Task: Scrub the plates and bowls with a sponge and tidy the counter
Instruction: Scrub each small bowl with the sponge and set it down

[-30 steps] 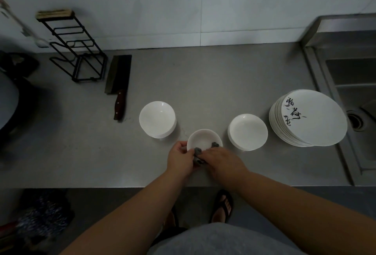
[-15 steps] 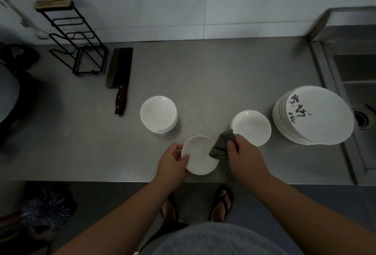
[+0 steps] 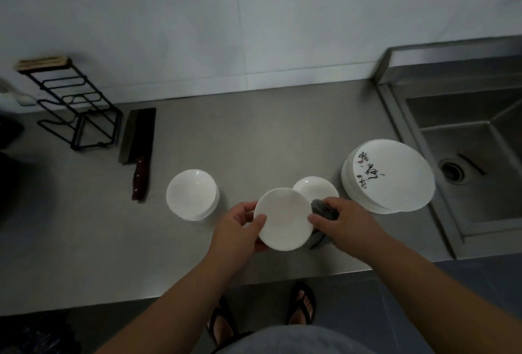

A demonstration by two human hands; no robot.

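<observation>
So, the small white bowl (image 3: 282, 219) is held near the front edge of the steel counter (image 3: 268, 133), tipped so its round white face is turned up toward the camera. It's gripped at its 9 o'clock side by the left hand (image 3: 240, 231), with the thumb laid over the rim and the fingers curled behind. At the bowl's 3 o'clock the grey sponge (image 3: 324, 209) is bunched up in the right hand (image 3: 348, 225), fingers wrapped round it and the thumb touching the rim. Whether the bowl's base is touching the counter can't be told tbh.

Just behind it, at 1 o'clock, a shallow white bowl (image 3: 316, 187) is partly covered by the held one. Further out at 2 o'clock a stack of plates (image 3: 395, 181) is parked right beside the sink (image 3: 480, 192), with black brush lettering on the top one. At 9 o'clock, a bit apart, a stack of white bowls (image 3: 190, 194) is set. Out at 10 o'clock a cleaver (image 3: 139, 139) is laid flat, handle toward the front, and a black wire rack (image 3: 74, 111) is stood just past it by the wall.
</observation>
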